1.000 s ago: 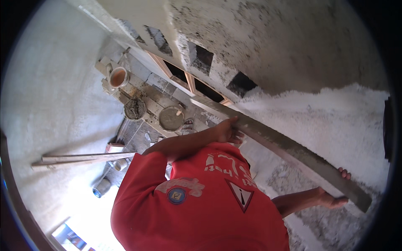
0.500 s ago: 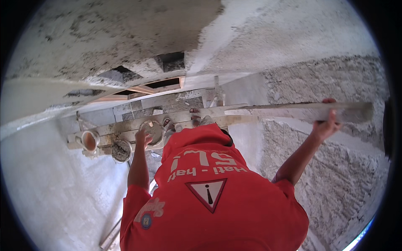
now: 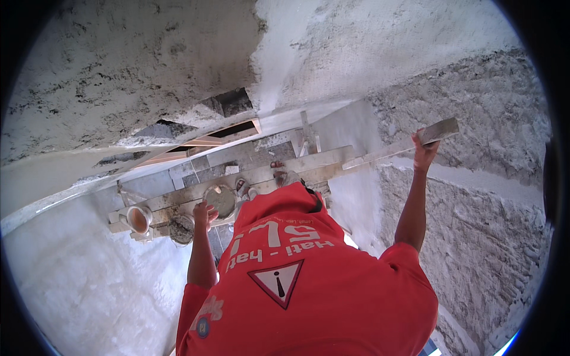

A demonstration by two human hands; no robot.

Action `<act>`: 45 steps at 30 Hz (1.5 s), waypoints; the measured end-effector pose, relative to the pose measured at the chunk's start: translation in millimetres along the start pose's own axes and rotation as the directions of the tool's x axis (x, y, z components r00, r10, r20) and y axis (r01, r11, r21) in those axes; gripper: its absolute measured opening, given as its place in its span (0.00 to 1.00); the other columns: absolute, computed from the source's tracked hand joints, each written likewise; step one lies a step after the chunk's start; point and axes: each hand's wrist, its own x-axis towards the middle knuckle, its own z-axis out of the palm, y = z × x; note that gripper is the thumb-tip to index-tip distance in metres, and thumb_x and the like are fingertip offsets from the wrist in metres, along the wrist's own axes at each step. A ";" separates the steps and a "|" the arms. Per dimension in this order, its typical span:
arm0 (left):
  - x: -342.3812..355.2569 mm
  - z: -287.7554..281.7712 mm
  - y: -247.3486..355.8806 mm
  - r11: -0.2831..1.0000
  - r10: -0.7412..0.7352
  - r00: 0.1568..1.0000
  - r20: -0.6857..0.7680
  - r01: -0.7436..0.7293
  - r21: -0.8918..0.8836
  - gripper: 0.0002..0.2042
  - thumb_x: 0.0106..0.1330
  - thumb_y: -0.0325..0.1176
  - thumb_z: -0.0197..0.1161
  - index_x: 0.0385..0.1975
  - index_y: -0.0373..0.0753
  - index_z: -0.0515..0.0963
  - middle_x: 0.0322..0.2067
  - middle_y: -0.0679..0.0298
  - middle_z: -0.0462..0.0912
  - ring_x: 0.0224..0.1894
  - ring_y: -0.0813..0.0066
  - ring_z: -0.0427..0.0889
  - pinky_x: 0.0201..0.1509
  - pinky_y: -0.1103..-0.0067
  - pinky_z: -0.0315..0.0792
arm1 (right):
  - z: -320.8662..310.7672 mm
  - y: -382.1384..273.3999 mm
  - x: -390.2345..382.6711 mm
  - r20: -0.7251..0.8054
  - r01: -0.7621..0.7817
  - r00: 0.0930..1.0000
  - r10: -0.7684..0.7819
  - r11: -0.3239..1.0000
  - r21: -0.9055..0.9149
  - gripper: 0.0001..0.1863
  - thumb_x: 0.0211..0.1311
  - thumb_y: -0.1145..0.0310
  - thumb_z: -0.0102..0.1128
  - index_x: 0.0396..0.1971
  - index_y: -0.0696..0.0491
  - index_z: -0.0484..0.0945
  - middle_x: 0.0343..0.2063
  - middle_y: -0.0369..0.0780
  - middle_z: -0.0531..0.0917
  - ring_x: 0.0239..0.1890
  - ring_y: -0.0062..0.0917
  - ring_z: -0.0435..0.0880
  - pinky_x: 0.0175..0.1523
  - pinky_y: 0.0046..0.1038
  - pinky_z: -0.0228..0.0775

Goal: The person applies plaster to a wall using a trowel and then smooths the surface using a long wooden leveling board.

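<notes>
Your right hand is the nearer one to the long board: its fingers are clamped round the board near the thick end, which reaches just past your grip. From there the long axis slants down and to your left, and the far end lies beside the right end of the planks; you cannot tell whether they touch. Your left hand is well apart from the board, fingers loosely parted with nothing seen in them, just beside the mortar bucket at the planks' near edge.
</notes>
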 end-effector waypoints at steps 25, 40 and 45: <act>-96.2 1.9 -131.3 0.957 -0.167 0.934 -0.316 0.076 -0.279 0.22 0.66 0.44 0.59 0.52 0.34 0.68 0.40 0.51 0.79 0.27 0.59 0.83 0.30 0.65 0.83 | 134.9 140.0 185.8 -0.064 -0.182 0.981 0.185 0.735 -0.653 0.53 0.33 0.53 0.81 0.59 0.66 0.65 0.51 0.52 0.79 0.50 0.45 0.80 0.58 0.42 0.70; -92.1 12.7 -174.2 0.826 -0.227 0.949 -0.219 0.068 -0.559 0.18 0.66 0.39 0.58 0.48 0.32 0.74 0.35 0.58 0.84 0.25 0.65 0.83 0.26 0.74 0.80 | 159.2 99.6 -98.8 0.543 -0.259 0.392 0.743 0.655 -0.709 0.31 0.62 0.44 0.59 0.48 0.60 0.70 0.34 0.44 0.81 0.33 0.30 0.79 0.34 0.31 0.64; -73.8 19.8 -203.9 0.853 -0.048 0.981 -0.187 -0.057 -0.519 0.14 0.66 0.32 0.58 0.49 0.36 0.77 0.42 0.63 0.86 0.34 0.71 0.87 0.29 0.78 0.80 | 229.3 48.8 -154.1 0.712 -0.051 0.202 0.673 0.733 -0.678 0.25 0.67 0.47 0.55 0.32 0.58 0.79 0.24 0.40 0.84 0.25 0.24 0.82 0.25 0.25 0.65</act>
